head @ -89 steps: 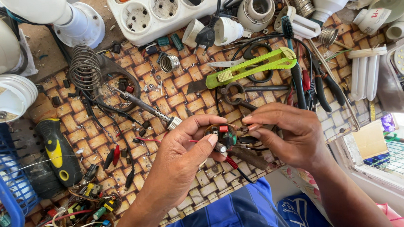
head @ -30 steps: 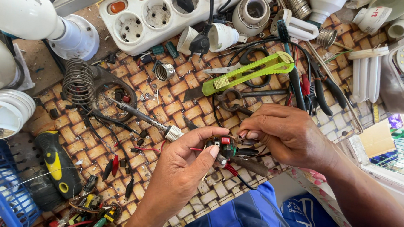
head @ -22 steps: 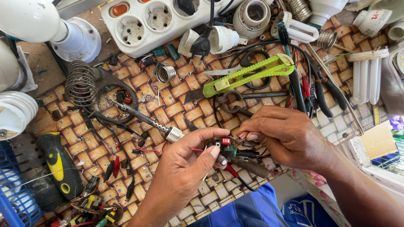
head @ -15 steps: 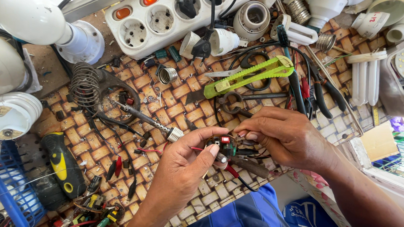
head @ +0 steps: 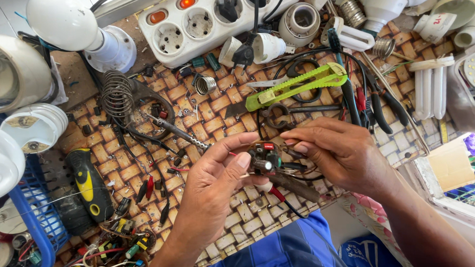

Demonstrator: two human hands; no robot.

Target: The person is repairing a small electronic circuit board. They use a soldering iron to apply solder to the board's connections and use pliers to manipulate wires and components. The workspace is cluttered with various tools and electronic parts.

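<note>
Bench as I see it from above. A white power strip (head: 218,18) lies along the far edge of my woven mat (head: 115,172), two red switches lit and black plugs in its right sockets. Below it, a lime-green utility knife (head: 300,84) rests at a slant, with scissors (head: 290,114) just beneath. A wire coil (head: 117,94) stands left of centre; a soldering iron (head: 175,132) lies beside it. A white bulb (head: 74,23) sits far left, a blue basket (head: 34,225) near left, a yellow-and-black handle (head: 88,184) beside it.
</note>
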